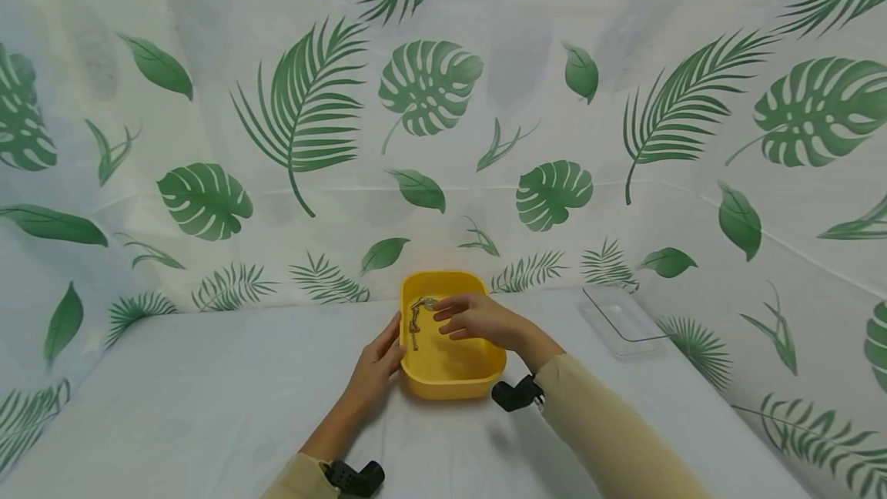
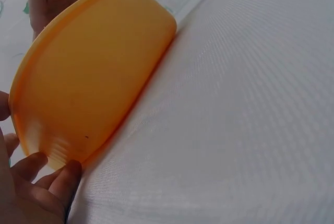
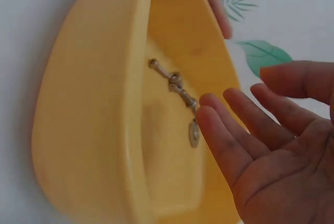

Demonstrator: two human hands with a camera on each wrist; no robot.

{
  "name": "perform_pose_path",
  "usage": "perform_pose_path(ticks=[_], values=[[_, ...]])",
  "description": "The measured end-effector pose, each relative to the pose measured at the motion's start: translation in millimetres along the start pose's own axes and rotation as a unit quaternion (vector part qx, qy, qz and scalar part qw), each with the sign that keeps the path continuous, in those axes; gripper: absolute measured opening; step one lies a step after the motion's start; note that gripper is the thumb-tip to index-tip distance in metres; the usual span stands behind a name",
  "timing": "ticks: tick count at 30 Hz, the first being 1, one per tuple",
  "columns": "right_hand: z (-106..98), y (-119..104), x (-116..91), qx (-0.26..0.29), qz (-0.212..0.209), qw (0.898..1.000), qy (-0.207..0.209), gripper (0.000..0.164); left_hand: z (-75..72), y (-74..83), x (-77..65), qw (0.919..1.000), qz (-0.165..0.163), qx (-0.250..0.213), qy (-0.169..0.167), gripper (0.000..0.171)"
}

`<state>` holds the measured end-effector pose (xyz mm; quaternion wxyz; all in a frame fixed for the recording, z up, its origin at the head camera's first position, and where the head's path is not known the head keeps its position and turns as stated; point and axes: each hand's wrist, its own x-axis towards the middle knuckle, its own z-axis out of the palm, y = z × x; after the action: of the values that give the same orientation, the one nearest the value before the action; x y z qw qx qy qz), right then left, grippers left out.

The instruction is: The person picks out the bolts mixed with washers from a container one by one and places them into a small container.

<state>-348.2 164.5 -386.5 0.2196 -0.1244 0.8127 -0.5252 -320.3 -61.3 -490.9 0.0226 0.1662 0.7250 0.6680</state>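
Note:
A yellow plastic basin [image 1: 453,387] stands on the white-covered table. Inside it, toward its left side, lie several small metal bolts [image 3: 183,97] in an uneven row, with a round metal washer [image 3: 194,133] at one end. My left hand [image 1: 377,364] holds the basin at its left side, the fingertips [image 2: 67,182] against the outer wall and a fingertip at the rim. Over the basin hovers my right hand [image 1: 480,319], its fingers loosely extended and apart, nothing between them. In the right wrist view the index fingertip overlaps the area beside the washer.
A clear shallow plastic tray [image 1: 627,322] lies on the right part of the table, close to its right edge. Behind the table hangs a white cloth [image 1: 485,229] printed with green leaves. Black cameras [image 1: 516,393] sit on both wrists.

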Motion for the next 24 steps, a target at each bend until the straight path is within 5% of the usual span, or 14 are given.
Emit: perform_pose_path(ticks=[15, 24], values=[[27.7, 11.5, 31.1, -0.004, 0.035, 0.999, -0.021, 0.042, 0.4, 1.1, -0.1, 1.0, -0.005, 0.006, 0.004, 0.06], [33.6, 17.2, 41.0, 0.044, 0.026, 0.998, -0.042, 0.043, -0.4, -0.2, 0.9, 0.9999, -0.003, 0.012, 0.005, 0.06]])
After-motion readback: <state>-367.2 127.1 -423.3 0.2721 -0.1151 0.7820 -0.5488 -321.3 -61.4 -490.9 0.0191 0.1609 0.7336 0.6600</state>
